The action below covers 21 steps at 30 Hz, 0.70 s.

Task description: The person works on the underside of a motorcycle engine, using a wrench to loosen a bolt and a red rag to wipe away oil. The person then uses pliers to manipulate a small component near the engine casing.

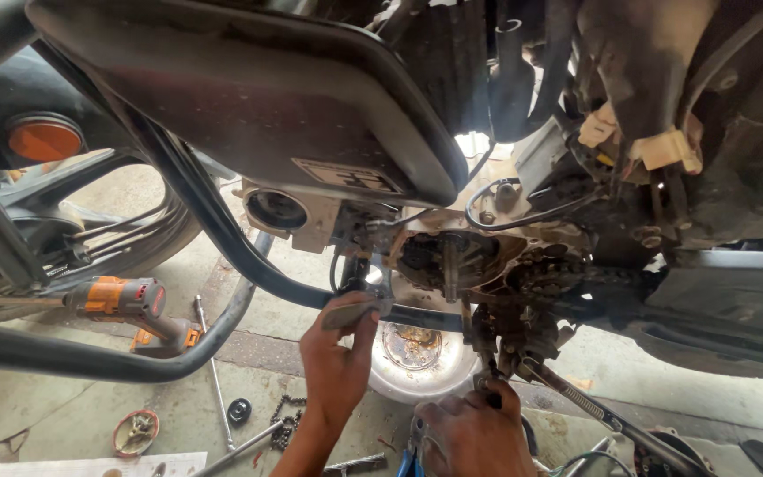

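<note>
I look up under a motorcycle with its engine opened, gears and a chain exposed. My left hand is raised to the engine's lower left, fingers closed on a small flat grey part held against the black frame tube. My right hand sits lower, below the engine, gripping a dark tool or rod that rises toward the underside. What exactly that tool is stays unclear.
A metal bowl lies on the concrete floor under the engine. An orange power drill rests at left near long rods, a loose chain piece and a small round tin. The spoked wheel stands at left.
</note>
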{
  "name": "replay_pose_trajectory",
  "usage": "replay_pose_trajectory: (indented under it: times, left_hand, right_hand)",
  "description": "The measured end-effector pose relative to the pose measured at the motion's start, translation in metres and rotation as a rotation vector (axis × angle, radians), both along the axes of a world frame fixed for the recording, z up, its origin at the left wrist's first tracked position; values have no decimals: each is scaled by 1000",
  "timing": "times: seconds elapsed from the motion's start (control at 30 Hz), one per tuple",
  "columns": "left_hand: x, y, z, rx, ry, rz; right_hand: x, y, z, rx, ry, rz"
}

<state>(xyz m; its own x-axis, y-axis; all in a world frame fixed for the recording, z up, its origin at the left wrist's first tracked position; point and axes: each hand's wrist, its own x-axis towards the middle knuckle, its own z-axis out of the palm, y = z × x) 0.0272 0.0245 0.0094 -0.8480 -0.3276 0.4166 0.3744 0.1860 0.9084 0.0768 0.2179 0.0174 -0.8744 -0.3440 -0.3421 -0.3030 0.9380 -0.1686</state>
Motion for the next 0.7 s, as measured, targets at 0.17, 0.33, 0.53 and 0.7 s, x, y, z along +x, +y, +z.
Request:
replay_pose_trajectory:
  times: [0.17, 0.33, 0.53, 0.7]
  left_hand:
    - [-2, -11, -2, 153, -136, -69]
    - [1, -19, 0, 266, -168, -209]
    - [9, -23, 24, -106, -57, -7]
    - [9, -22, 31, 17, -305, -24]
  right_hand:
    - [1, -1, 2, -14, 36, 13]
    - [1, -1, 5, -68, 37, 18]
    - [7, -1, 13, -144, 92, -3]
    - [10, -3, 17, -172, 123, -15]
